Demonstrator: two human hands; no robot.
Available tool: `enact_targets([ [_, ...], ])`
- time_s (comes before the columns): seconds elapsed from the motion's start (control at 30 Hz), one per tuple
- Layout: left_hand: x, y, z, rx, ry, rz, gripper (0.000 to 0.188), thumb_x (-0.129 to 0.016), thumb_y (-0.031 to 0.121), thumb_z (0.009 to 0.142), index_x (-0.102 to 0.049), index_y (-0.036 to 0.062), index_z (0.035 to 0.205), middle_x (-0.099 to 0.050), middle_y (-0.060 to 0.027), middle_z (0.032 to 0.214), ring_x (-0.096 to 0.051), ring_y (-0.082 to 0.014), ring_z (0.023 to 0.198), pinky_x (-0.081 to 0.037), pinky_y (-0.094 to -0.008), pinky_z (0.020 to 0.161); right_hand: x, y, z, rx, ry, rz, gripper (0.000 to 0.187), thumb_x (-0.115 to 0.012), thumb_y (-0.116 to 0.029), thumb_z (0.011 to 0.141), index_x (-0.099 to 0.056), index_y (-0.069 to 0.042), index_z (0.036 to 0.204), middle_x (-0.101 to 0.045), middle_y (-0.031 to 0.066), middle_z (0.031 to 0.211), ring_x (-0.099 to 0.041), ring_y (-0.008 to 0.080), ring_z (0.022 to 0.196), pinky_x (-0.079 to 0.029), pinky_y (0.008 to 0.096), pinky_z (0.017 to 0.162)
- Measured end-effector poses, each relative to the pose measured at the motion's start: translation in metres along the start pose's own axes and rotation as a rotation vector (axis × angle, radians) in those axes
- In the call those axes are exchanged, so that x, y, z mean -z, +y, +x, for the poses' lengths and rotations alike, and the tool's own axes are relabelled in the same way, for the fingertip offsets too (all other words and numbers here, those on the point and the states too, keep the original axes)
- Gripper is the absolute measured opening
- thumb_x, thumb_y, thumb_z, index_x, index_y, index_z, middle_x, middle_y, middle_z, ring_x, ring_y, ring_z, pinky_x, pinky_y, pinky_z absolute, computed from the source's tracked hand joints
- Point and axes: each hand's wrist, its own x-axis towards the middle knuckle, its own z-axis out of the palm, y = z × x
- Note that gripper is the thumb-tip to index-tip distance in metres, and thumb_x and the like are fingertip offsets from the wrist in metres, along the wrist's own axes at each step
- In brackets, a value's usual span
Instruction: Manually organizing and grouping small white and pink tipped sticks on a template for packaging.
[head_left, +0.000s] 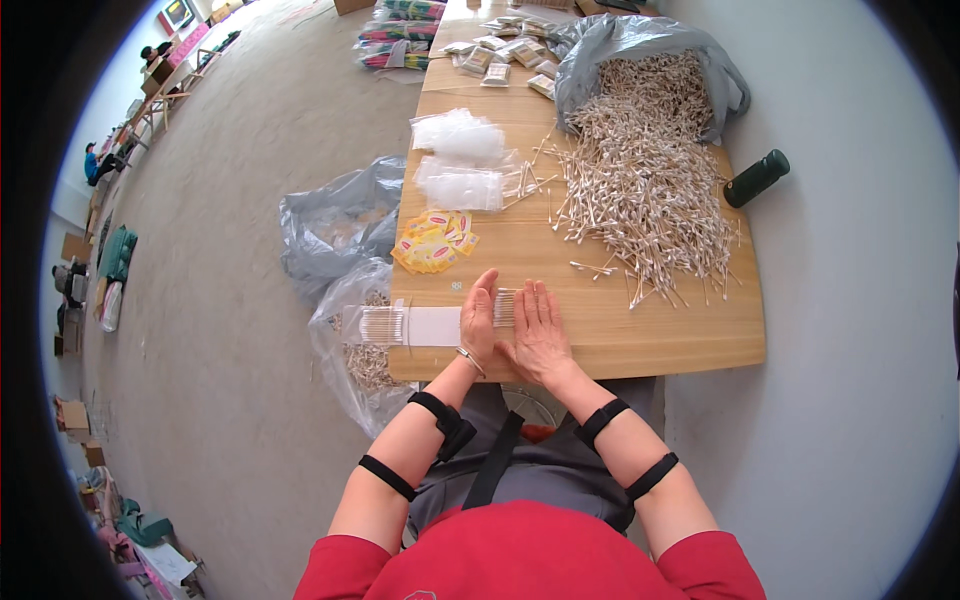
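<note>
A short row of cotton swabs (504,308) lies side by side on the table between my two hands. My left hand (478,325) stands on its edge with stretched fingers, at the left end of that row. Flat on the table, with its fingers stretched forward, my right hand (541,335) borders and partly covers the row's right side. Just left of my left hand is a white strip (434,327), its right end hidden behind the hand. Another row of cotton swabs (382,325) sits at the strip's left end, by the table's left edge.
Loose cotton swabs (640,190) spill from a grey plastic bag (735,85). A dark green bottle (756,178) lies by the wall. Yellow cards (436,242), clear plastic sleeves (458,185) and filled packets (497,73) are along the left. Plastic bags (340,225) sit beside the table (640,340).
</note>
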Motion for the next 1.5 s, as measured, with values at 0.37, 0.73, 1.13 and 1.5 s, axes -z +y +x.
enact_targets([
  [0.37, -0.005, -0.002, 0.002, 0.054, 0.099, -0.197, 0.05, -0.033, 0.034, 0.099, -0.037, -0.0033, 0.132, -0.04, -0.0158, 0.137, -0.033, -0.0229, 0.131, -0.023, -0.0342, 0.11, -0.013, 0.003, 0.015, -0.045, 0.248, 0.092, 0.081, -0.056, -0.042, 0.082, -0.019, -0.001, 0.142, -0.015, 0.0188, 0.148, -0.008, 0.0331, 0.139, -0.005, 0.0477, 0.112],
  [0.73, -0.006, 0.002, -0.001, -0.001, 0.125, -0.07, 0.048, -0.034, 0.033, 0.099, -0.039, -0.0019, 0.132, -0.041, -0.0119, 0.136, -0.035, -0.0188, 0.129, -0.024, -0.0311, 0.109, -0.01, 0.015, 0.02, 0.006, 0.36, 0.645, 0.06, -0.058, -0.02, 0.081, -0.035, 0.0, 0.133, -0.038, 0.0185, 0.133, -0.029, 0.0336, 0.13, -0.018, 0.0448, 0.11],
  [1.13, -0.002, 0.001, -0.001, -0.018, 0.048, 0.025, 0.05, -0.033, 0.034, 0.1, -0.039, -0.0042, 0.132, -0.041, -0.0128, 0.135, -0.036, -0.0176, 0.127, -0.025, -0.0291, 0.108, -0.011, 0.001, 0.037, -0.144, 0.585, 1.271, 0.04, -0.04, -0.017, 0.094, -0.043, 0.003, 0.128, -0.043, 0.0205, 0.135, -0.032, 0.0302, 0.133, -0.024, 0.0354, 0.108],
  [1.5, 0.012, 0.003, -0.009, -0.075, 0.134, 0.172, 0.049, -0.033, 0.034, 0.1, -0.043, -0.0042, 0.129, -0.046, -0.01, 0.131, -0.042, -0.0142, 0.121, -0.03, -0.0259, 0.104, -0.013, -0.015, 0.035, -0.083, 0.546, 1.256, 0.038, -0.039, -0.019, 0.094, -0.046, 0.004, 0.124, -0.045, 0.0213, 0.133, -0.031, 0.0321, 0.133, -0.025, 0.0366, 0.108],
])
